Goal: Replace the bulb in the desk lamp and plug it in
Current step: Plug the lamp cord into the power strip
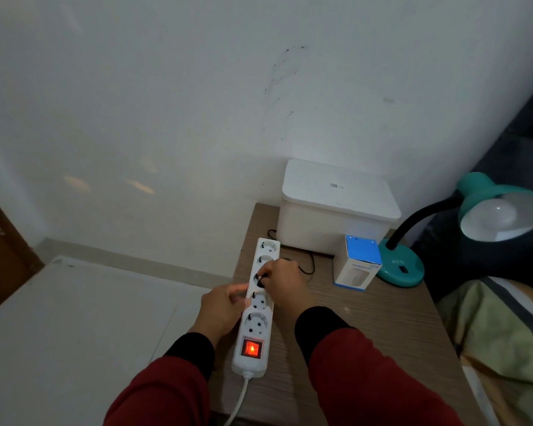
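A white power strip (pixel 256 327) lies along the left edge of the wooden side table (pixel 366 333); its red switch (pixel 251 348) glows. My right hand (pixel 285 281) pinches the lamp's black plug (pixel 260 282) at the strip's middle socket. My left hand (pixel 225 305) grips the strip's left side beside that socket. The plug's black cord (pixel 310 265) runs back toward the teal desk lamp (pixel 403 265) at the table's right. A white bulb (pixel 499 215) sits in the lamp's shade, unlit.
A white lidded box (pixel 336 207) stands at the back of the table against the wall. A blue-and-white bulb carton (pixel 357 264) stands in front of it. A bed with greenish bedding (pixel 505 333) lies to the right. The floor is on the left.
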A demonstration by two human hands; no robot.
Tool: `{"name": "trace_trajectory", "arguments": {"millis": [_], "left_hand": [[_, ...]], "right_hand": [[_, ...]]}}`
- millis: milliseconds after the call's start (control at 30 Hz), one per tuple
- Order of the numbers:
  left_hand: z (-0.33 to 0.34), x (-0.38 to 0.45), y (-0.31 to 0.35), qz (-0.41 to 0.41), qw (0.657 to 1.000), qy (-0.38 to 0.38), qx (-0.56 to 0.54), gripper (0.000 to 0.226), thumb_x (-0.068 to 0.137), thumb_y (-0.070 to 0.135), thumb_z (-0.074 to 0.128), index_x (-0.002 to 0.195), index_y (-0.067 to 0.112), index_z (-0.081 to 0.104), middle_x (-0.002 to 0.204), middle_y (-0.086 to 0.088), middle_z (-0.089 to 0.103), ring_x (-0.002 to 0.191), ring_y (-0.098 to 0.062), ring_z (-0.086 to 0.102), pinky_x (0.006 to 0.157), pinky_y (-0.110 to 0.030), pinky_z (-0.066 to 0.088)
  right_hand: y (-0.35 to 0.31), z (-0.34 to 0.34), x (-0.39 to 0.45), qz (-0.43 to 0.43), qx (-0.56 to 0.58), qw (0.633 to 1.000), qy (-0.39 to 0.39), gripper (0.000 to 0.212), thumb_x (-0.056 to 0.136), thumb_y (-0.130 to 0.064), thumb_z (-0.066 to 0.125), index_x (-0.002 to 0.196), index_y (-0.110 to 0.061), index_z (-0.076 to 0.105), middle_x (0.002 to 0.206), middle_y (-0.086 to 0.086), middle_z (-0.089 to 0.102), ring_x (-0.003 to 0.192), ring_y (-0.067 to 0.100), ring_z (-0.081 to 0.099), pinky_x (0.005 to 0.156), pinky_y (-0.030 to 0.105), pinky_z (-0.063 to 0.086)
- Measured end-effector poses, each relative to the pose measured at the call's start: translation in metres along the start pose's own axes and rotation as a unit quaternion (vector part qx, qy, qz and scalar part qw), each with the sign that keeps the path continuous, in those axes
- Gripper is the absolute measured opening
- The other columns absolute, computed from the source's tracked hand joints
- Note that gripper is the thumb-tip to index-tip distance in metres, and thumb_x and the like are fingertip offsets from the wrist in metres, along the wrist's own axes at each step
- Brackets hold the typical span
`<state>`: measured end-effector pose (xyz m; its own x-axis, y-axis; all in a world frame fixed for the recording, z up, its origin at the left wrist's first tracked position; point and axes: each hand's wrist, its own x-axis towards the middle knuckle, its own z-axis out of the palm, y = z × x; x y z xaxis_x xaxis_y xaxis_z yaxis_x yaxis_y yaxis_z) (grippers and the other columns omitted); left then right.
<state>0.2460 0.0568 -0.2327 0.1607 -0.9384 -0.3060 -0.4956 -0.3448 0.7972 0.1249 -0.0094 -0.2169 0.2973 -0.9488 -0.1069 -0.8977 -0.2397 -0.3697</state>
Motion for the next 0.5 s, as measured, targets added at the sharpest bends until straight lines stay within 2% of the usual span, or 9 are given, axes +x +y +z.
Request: {"name": "trace_trajectory", "arguments": {"millis": [133, 200, 267, 333, 400, 500], "left_hand": [[-0.002, -0.003, 0.015, -0.017, 0.992, -0.009, 0.125, 0.028, 0.093, 0.022, 0.052, 0.118, 0.022, 0.063, 0.117, -0.003, 0.065, 0.11, -0.016, 0.058, 0.088, -0.02, 0.039], [-0.004, -0.004, 0.021, -0.028, 0.98, -0.008, 0.197, 0.026, 0.092, 0.026, 0.049, 0.108, 0.015, 0.066, 0.114, -0.005, 0.066, 0.108, -0.02, 0.059, 0.086, -0.023, 0.041], [-0.007, -0.003, 0.028, -0.038, 0.966, -0.002, 0.257, 0.03, 0.09, 0.029, 0.049, 0.104, 0.01, 0.065, 0.114, -0.008, 0.066, 0.106, -0.023, 0.061, 0.084, -0.027, 0.046], [-0.014, -0.008, 0.039, -0.056, 0.958, 0.012, 0.282, 0.029, 0.088, 0.026, 0.051, 0.107, 0.008, 0.063, 0.115, -0.009, 0.065, 0.107, -0.025, 0.062, 0.086, -0.029, 0.049], [-0.021, -0.012, 0.051, -0.058, 0.951, 0.036, 0.3, 0.028, 0.088, 0.019, 0.05, 0.11, 0.008, 0.062, 0.119, -0.009, 0.062, 0.109, -0.025, 0.061, 0.087, -0.03, 0.049], [-0.03, -0.014, 0.072, -0.049, 0.941, 0.065, 0.329, 0.03, 0.089, 0.015, 0.047, 0.115, 0.008, 0.06, 0.124, -0.01, 0.059, 0.113, -0.026, 0.059, 0.089, -0.03, 0.049]], "right_hand": [[0.002, -0.015, -0.007, -0.01, -0.047, 0.995, -0.093, 0.044, 0.092, -0.009, 0.051, 0.132, -0.027, 0.053, 0.139, 0.009, 0.052, 0.127, 0.024, 0.048, 0.104, 0.031, 0.042], [0.005, -0.026, -0.012, -0.002, -0.042, 0.993, -0.11, 0.054, 0.09, -0.008, 0.053, 0.138, -0.032, 0.045, 0.143, 0.008, 0.047, 0.127, 0.023, 0.049, 0.1, 0.026, 0.042], [0.006, -0.04, -0.018, 0.0, -0.055, 0.992, -0.116, 0.059, 0.089, -0.012, 0.054, 0.142, -0.033, 0.037, 0.143, 0.01, 0.046, 0.126, 0.024, 0.05, 0.097, 0.027, 0.042], [0.004, -0.056, -0.024, 0.013, -0.09, 0.986, -0.136, 0.052, 0.09, -0.018, 0.054, 0.14, -0.023, 0.041, 0.141, 0.01, 0.048, 0.126, 0.027, 0.049, 0.101, 0.033, 0.041], [0.004, -0.069, -0.028, 0.045, -0.127, 0.98, -0.15, 0.039, 0.091, -0.023, 0.053, 0.128, -0.01, 0.053, 0.133, 0.012, 0.055, 0.12, 0.029, 0.053, 0.096, 0.037, 0.044], [0.007, -0.086, -0.03, 0.082, -0.155, 0.972, -0.154, 0.04, 0.088, -0.028, 0.058, 0.121, -0.005, 0.056, 0.129, 0.013, 0.058, 0.116, 0.031, 0.056, 0.092, 0.037, 0.046]]}}
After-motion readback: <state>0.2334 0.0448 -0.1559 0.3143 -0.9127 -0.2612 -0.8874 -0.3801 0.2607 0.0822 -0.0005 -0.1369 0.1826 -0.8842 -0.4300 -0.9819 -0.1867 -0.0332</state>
